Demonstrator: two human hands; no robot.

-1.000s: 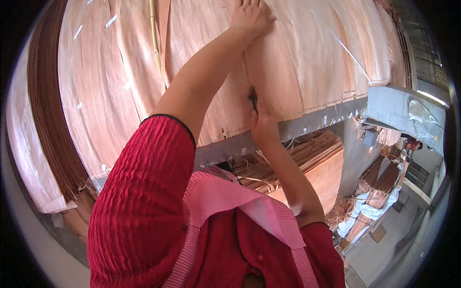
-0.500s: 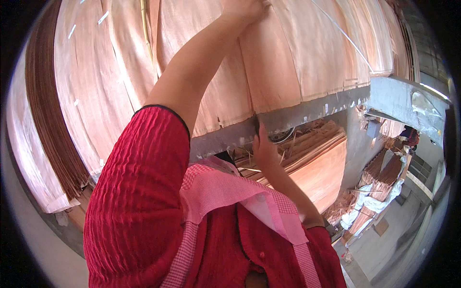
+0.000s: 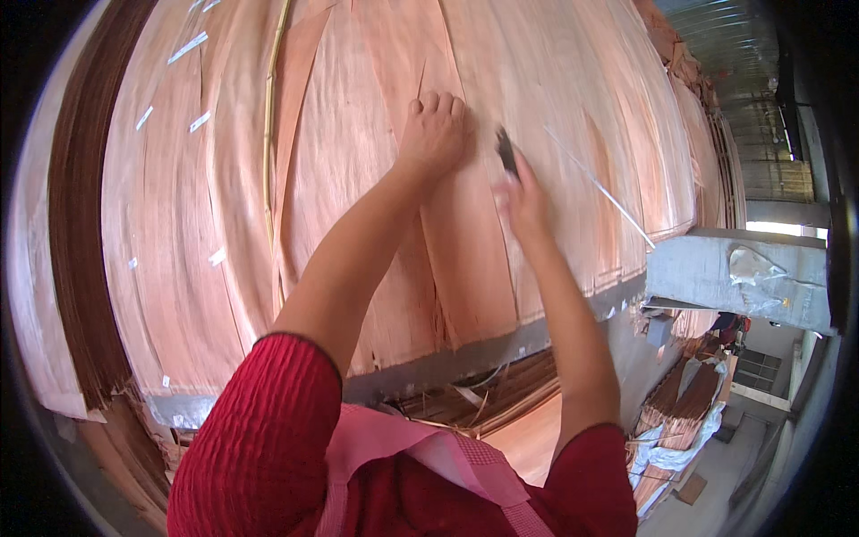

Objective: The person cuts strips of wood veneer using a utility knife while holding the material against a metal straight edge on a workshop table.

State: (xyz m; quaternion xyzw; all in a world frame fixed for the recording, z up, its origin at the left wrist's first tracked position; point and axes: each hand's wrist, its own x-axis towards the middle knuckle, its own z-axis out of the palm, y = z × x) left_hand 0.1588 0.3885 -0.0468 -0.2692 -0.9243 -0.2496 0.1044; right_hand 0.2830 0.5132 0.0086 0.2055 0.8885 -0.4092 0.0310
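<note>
Broad sheets of pinkish wood veneer [image 3: 358,161] cover the work surface, with a dark slit between two of them near the front edge. My left hand [image 3: 434,134] rests on the veneer at the middle, its fingers curled under; their tips are hidden, so I cannot tell what they grip. Just to its right, my right hand [image 3: 523,201] is closed round a dark, narrow knife [image 3: 506,152], slanting up and away from me. This hand is slightly blurred. The knife is close to the veneer; whether it touches is unclear.
A thin bamboo stick [image 3: 270,116] lies lengthwise at left; a pale rod [image 3: 599,183] lies slantwise at right. Small white tape pieces [image 3: 188,47] dot the sheets. A grey metal beam [image 3: 738,277] juts in at right. More veneer [image 3: 528,438] is stacked below the front edge.
My right hand has gone from the front edge up over the veneer, beside my left hand, with the knife. The left hand stays on the sheets; the whole view has shifted.
</note>
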